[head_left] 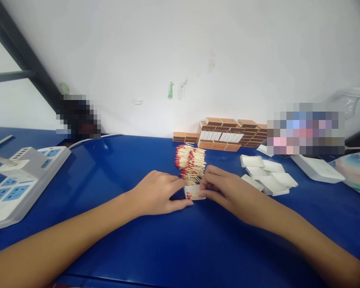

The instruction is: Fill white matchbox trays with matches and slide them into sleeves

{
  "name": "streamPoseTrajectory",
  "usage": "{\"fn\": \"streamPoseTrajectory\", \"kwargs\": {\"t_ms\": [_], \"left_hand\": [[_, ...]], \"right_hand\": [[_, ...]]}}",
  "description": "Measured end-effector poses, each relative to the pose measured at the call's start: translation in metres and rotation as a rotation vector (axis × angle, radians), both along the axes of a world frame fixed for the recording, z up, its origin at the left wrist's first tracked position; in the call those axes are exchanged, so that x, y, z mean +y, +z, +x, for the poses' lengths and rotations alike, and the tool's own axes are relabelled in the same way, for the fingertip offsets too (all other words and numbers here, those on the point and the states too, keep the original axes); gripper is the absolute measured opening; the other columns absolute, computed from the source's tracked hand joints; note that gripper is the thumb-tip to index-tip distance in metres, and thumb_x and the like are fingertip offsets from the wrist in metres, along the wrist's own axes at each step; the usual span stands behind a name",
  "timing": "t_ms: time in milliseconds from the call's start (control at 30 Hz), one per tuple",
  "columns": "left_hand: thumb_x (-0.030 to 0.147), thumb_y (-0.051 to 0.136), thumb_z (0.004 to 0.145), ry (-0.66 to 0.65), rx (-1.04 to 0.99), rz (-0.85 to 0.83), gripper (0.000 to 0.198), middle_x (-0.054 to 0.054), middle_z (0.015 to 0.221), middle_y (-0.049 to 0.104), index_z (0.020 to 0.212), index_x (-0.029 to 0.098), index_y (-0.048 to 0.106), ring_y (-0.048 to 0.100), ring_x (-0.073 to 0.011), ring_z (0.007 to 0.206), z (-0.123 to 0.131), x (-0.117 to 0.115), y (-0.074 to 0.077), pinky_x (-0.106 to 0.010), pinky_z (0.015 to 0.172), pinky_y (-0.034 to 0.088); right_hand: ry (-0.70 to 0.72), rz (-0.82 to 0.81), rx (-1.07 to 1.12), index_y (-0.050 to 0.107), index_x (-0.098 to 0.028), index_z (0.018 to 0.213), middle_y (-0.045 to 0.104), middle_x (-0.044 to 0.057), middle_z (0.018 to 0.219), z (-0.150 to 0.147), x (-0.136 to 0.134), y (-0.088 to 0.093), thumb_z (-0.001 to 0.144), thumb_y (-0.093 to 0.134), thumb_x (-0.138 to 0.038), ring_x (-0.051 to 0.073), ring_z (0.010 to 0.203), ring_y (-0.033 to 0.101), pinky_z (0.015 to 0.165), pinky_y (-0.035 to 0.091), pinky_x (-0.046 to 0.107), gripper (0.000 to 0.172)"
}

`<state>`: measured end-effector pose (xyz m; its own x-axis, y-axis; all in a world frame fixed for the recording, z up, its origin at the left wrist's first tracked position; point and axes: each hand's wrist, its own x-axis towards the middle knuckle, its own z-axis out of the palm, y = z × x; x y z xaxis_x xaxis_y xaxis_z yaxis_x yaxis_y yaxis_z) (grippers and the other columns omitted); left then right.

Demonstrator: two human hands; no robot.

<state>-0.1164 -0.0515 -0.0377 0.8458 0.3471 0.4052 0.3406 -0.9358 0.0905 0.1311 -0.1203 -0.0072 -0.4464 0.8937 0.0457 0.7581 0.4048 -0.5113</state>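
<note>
A small white matchbox tray lies on the blue tabletop between my hands, with some red-tipped matches along its near side. My left hand grips the tray's left end between thumb and fingers. At the right end, my right hand is closed in a pinch over the matches inside the tray; its fingers partly hide what they hold. Just behind the tray is a heap of loose matches, their red heads mostly to the left.
Brown matchboxes are stacked against the wall. Several empty white trays lie to the right, near a white box. A power strip with a plug stands at left. A white cable runs along the back. Two areas are blurred out.
</note>
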Motion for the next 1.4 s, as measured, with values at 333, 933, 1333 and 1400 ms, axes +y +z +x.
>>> {"fn": "streamPoseTrajectory", "kwargs": {"t_ms": [333, 933, 1333, 1400], "left_hand": [[0.056, 0.057, 0.101, -0.043, 0.008, -0.011, 0.043, 0.0, 0.073, 0.07, 0.108, 0.017, 0.072, 0.068, -0.0168, 0.065, 0.0, -0.001, 0.001, -0.029, 0.058, 0.046], [0.049, 0.066, 0.09, -0.114, 0.026, -0.064, 0.032, 0.0, 0.069, 0.069, 0.094, 0.018, 0.073, 0.067, -0.0179, 0.06, 0.0, -0.011, 0.005, -0.032, 0.053, 0.04], [0.054, 0.07, 0.085, -0.108, 0.053, -0.051, 0.036, 0.0, 0.071, 0.071, 0.093, 0.018, 0.073, 0.068, -0.0196, 0.062, -0.001, -0.008, 0.003, -0.033, 0.055, 0.043], [0.054, 0.07, 0.085, -0.102, 0.054, -0.045, 0.036, 0.0, 0.071, 0.071, 0.093, 0.019, 0.073, 0.069, -0.0199, 0.062, -0.001, -0.009, 0.002, -0.034, 0.055, 0.042]], "right_hand": [[-0.003, 0.059, 0.004, 0.063, -0.022, 0.09, 0.062, 0.003, 0.093, -0.002, 0.002, -0.002, 0.103, 0.057, -0.025, 0.017, 0.08, 0.06, 0.069, 0.044, 0.029, 0.015], [-0.065, 0.227, -0.149, 0.062, -0.021, 0.088, 0.068, 0.004, 0.083, 0.005, 0.013, -0.006, 0.106, 0.051, -0.029, 0.019, 0.073, 0.062, 0.065, 0.041, 0.031, 0.023], [-0.014, 0.196, -0.144, 0.061, -0.021, 0.089, 0.064, 0.0, 0.078, 0.002, 0.012, -0.009, 0.1, 0.061, -0.023, 0.015, 0.064, 0.055, 0.06, 0.036, 0.027, 0.012], [-0.009, 0.199, -0.137, 0.061, -0.021, 0.089, 0.063, -0.001, 0.078, 0.002, 0.013, -0.011, 0.101, 0.061, -0.023, 0.014, 0.065, 0.055, 0.061, 0.036, 0.027, 0.011]]}}
